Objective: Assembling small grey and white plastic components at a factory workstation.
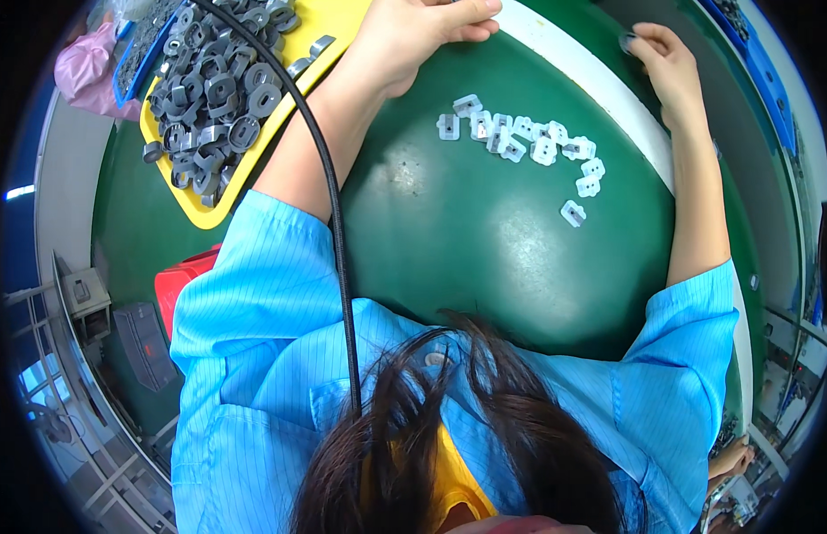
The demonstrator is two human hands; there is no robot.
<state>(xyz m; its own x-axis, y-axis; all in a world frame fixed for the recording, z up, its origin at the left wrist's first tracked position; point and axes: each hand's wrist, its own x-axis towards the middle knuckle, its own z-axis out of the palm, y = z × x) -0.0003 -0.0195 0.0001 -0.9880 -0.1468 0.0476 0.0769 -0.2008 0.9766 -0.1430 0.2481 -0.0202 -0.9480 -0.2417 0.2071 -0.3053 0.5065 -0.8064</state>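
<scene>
A small dark part (626, 42) is pinched between thumb and fingertips of the right hand (667, 62), beyond the white strip (600, 71) that edges the green bench (431, 240); were the pinch slackened, it could be dropped past that edge. The left hand (458, 22) is cropped, fingers curled; any grip there cannot be confirmed. Both forearms are stretched forward, the left alongside a yellow tray (204, 214), whose heaped grey rings (222, 89) could be spilled by a sideways swing. Translucent pieces (544, 150) are scattered between the arms, toward the white edge.
</scene>
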